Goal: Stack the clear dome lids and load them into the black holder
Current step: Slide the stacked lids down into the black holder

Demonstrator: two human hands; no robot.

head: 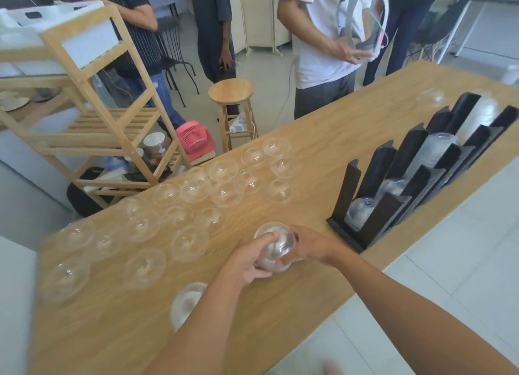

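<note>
Both my hands hold a stack of clear dome lids (273,247) just above the wooden table (323,161). My left hand (248,258) curls round its near left side and my right hand (307,247) grips its right side. Several loose dome lids (196,189) lie spread over the table's left and far parts. Another lid (186,301) sits partly behind my left forearm. The black holder (376,220) stands to the right, its slots holding stacks of lids (361,209).
A single lid (431,96) lies at the far right of the table. A wooden shelf rack (92,116), a wooden stool (231,94) and a pink fan (193,139) stand beyond the table. Several people stand at the far side.
</note>
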